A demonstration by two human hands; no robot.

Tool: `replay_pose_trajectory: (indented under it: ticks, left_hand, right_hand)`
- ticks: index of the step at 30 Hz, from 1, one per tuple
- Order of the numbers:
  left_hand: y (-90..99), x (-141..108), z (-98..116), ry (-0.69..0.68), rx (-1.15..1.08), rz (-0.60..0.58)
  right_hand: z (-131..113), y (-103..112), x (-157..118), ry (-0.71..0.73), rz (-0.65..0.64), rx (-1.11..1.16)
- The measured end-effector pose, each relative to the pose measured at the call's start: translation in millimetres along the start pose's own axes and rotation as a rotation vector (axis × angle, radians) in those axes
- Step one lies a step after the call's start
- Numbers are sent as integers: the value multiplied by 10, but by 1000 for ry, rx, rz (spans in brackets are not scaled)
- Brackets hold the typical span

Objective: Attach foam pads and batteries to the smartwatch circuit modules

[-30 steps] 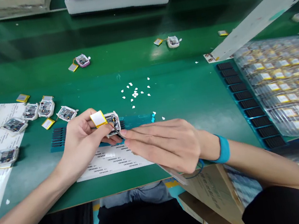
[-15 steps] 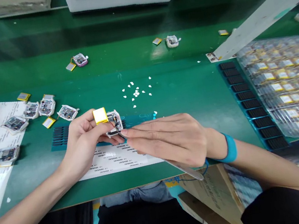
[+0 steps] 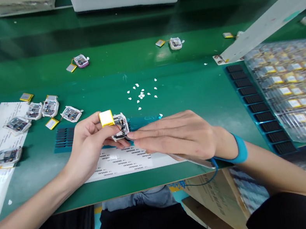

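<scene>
My left hand [image 3: 89,141] pinches a small white-framed circuit module [image 3: 121,125] with exposed electronics, likely a smartwatch board. A yellow pouch battery [image 3: 106,118] stands up beside the module, held by my left fingers and thumb. My right hand [image 3: 174,136] lies nearly flat across the front, with long metal tweezers [image 3: 192,159] running under the palm. Their tip reaches the lower edge of the module. The fingers hide most of the tweezers' length. A blue wrist strap [image 3: 239,149] circles my right wrist, and its thin cord trails down past the bench edge.
A printed white label sheet [image 3: 128,162] lies under my hands on the green bench mat [image 3: 189,84]. Several similar modules [image 3: 50,107] and batteries sit at left. Plastic trays of batteries [image 3: 299,88] fill the right. White flecks [image 3: 140,96] lie ahead.
The battery has turned from showing a white face to a yellow one. Both hands and the module have shifted slightly right, and the tweezers' rear end has swung out farther right.
</scene>
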State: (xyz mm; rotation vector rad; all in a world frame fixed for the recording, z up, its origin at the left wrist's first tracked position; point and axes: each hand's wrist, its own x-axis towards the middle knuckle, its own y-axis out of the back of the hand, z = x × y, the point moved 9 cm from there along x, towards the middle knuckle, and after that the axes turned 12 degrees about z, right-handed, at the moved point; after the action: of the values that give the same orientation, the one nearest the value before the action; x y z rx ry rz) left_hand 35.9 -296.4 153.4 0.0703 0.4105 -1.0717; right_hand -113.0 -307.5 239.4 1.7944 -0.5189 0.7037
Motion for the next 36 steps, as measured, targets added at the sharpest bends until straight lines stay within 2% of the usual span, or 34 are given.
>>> replay_pose_trajectory:
  ticks: [6, 10, 17, 21, 26, 31, 34, 36]
  left_hand:
    - [6, -18, -3, -18, 1, -1]
    - [13, -26, 39, -110, -3, 19]
    - [7, -71, 138, -232, 88, 44]
    - [14, -70, 159, -235, 99, 58]
    - [11, -66, 166, -249, 79, 65]
    - [0, -69, 142, -225, 49, 39]
    - [-21, -42, 116, -181, -7, 17]
    - [-63, -26, 78, -139, -46, -5]
  right_hand:
    - [57, -32, -20, -48, -18, 61]
    - [153, -26, -51, -143, 65, 91]
    - [161, 25, -26, -182, 196, 169]
    - [162, 84, -18, -215, 256, 208]
    - [151, 39, -12, -183, 184, 154]
    - [193, 2, -11, -152, 173, 154]
    - [178, 134, -66, -159, 241, 162]
    - [186, 245, -133, -224, 254, 169]
